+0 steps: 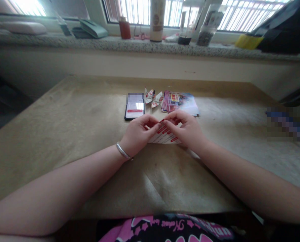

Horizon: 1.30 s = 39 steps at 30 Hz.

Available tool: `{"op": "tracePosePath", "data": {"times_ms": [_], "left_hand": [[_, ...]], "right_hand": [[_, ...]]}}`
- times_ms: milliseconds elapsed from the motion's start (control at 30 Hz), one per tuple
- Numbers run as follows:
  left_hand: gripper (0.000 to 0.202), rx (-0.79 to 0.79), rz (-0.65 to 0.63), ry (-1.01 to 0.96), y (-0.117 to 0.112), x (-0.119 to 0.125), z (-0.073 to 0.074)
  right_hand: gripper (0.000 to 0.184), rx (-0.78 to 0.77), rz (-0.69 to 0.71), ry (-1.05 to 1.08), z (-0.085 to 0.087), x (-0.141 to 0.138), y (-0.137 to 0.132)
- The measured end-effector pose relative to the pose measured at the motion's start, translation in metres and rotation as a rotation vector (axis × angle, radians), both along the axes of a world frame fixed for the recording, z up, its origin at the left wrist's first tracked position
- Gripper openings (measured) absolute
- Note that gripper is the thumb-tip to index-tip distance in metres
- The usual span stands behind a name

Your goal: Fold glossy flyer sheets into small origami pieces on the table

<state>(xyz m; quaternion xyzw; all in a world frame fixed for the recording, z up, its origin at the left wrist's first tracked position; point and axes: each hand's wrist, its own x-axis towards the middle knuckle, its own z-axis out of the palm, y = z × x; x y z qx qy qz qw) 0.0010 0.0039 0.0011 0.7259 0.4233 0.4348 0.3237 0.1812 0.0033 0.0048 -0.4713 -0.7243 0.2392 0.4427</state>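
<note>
The printed paper, white with red markings, is located between the left grip and the right grip, directly over the near-middle of the table. Both grips are pinching it: thumb and fingers of each are closed on its upper edge, and the two meet or nearly meet there. Whether the lower edge of the paper touches the table cannot be determined. A silver-coloured bracelet is worn at the wrist just behind the left grip.

Just beyond the left grip lies a phone, screen up and lit, with a red bar low on the display; its upper part is blurred. Beyond the gap between the grips, beside the phone, are folded paper pieces, white with red print. Just beyond the right grip is a loose stack of colourful leaflets, slightly fanned.

Well to the right of the right grip is a blurred item, not identifiable. Farthest out, past both grips, a speckled windowsill carries a red jar and a tall bottle, both upright.
</note>
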Motion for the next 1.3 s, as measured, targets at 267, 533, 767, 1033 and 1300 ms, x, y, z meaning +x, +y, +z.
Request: {"op": "tracePosePath", "data": {"times_ms": [267, 533, 767, 1033, 1300], "left_hand": [[0.017, -0.088, -0.006, 0.144, 0.014, 0.0, 0.001], [0.037, -0.061, -0.065, 0.392, 0.019, -0.005, -0.006], [0.024, 0.37, -0.105, 0.743, 0.016, -0.006, -0.002], [0.031, 0.566, -0.244, 0.827, 0.021, -0.003, -0.003], [0.027, 0.596, -0.299, 0.827, 0.023, -0.003, -0.008]], "right_hand": [[0.012, -0.131, 0.024, -0.136, 0.01, -0.001, 0.015], [0.013, -0.327, -0.02, -0.186, -0.001, 0.004, 0.039], [0.014, -0.366, -0.086, -0.235, -0.016, 0.009, 0.055], [0.012, -0.297, -0.148, -0.346, -0.016, 0.009, 0.064], [0.012, -0.236, -0.18, -0.398, -0.019, 0.008, 0.076]]}}
